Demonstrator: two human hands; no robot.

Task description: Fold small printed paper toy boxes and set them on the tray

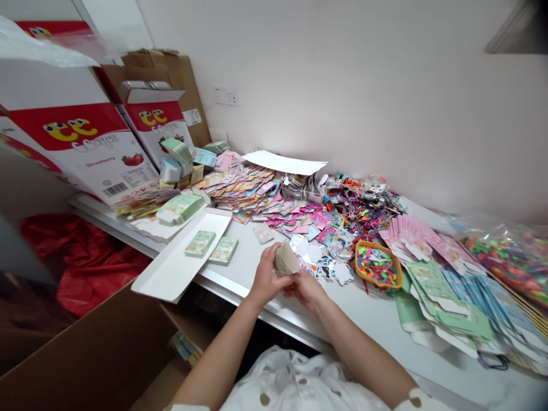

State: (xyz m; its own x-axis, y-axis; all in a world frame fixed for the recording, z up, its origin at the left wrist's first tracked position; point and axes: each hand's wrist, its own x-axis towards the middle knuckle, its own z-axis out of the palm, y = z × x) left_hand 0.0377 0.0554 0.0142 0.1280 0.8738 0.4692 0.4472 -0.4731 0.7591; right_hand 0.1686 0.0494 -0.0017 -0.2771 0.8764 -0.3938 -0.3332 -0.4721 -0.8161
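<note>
A small pale green paper box [286,260] is held up over the table's front part, its cream side turned towards me. My left hand [266,277] wraps round its left side, thumb in front. From below and the right, my right hand [306,290] grips its lower end; some of those fingers are hidden. Just behind the hands lie a small flat packet [262,233] and several shiny sticker sheets [340,271]. To the left, one closed green box [224,250] rests on the table, and another green box [200,244] sits on a white cardboard sheet [171,277].
An orange basket [358,268] holds small colourful pieces. Folded green cartons [454,302] and blue cartons [492,297] lie at right. Piles of packets [244,188] and trinkets [363,197] line the wall. Red-white boxes [85,137] stand left; an open brown carton [98,337] is below.
</note>
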